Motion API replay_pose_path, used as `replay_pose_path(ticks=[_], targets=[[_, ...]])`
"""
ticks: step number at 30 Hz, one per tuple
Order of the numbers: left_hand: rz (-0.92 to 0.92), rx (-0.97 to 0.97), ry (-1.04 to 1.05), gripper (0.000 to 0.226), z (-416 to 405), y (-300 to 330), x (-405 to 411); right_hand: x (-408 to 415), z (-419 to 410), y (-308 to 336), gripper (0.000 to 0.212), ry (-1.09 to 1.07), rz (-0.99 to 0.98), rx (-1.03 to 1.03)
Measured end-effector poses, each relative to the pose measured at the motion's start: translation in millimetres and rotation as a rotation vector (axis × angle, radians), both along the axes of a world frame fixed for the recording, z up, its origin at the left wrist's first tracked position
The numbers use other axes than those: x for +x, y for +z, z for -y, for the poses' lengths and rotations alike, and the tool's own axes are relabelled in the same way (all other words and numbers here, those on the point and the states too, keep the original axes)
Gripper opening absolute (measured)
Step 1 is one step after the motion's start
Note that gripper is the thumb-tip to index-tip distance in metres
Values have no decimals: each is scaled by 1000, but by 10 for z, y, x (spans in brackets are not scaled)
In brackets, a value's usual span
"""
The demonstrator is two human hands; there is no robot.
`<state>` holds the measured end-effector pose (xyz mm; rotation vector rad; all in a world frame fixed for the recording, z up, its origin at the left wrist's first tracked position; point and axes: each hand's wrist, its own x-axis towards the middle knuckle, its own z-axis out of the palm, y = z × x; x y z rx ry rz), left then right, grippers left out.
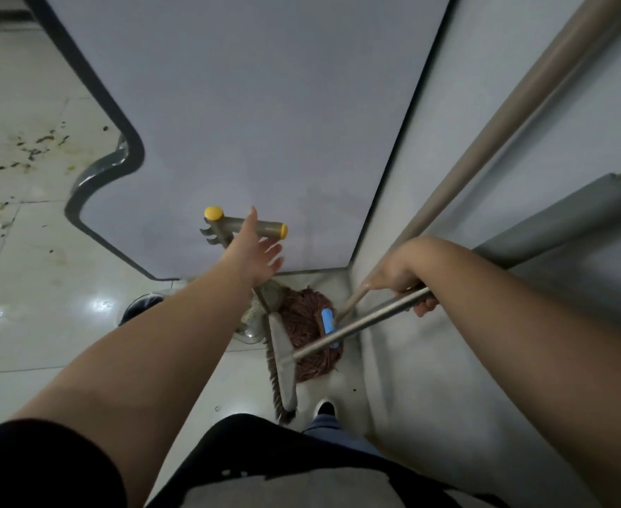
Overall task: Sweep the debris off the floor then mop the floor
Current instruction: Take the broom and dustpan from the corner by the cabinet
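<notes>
We see the right hand (400, 275) gripping the broom (283, 364) handle; its bristles hide part of the mop (307, 317) in the corner. The left hand (256, 251), fingers spread, covers the dustpan handle (245, 225). Debris (30, 148) lies far left.

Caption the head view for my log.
Right hand grips the broom handle; open left hand reaches toward the yellow-capped dustpan handle.

A broom (283, 364) with a metal handle leans over a reddish-brown mop (307, 324) at lower centre, while dark debris (26, 148) speckles the pale tiled floor (37, 287) at left.
</notes>
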<state>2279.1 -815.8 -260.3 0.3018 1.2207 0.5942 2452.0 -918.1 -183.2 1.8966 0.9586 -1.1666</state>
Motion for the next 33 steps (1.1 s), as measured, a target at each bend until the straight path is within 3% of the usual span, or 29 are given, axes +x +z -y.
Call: replay_pose_path(ticks=[4,11,14,20,23,27,31,33], targets=[[150,-86,250,37,-144,-11,93,57,-35,11,63,-31,1,84],[-37,41,311,11,-84,-33,-267,15,-81,-32,64,-53,47,70],[-28,85,319,18,-64,-36,-535,-103,-88,-78,59,-33,67,84],[-170,193,92,20,141,-72,-1122,-473,-42,26,47,93,168,25],[-299,272,-50,39,268,-4,-1410,-676,91,37,43,189,210,37],[-430,319,-162,55,530,96,-1722,-900,378,-73,41,128,162,14],[-451,269,-88,69,1002,195,-2029,-1098,763,-255,37,135,50,261],[-488,256,-96,72,1298,211,-2176,-1122,903,-393,36,80,25,275]])
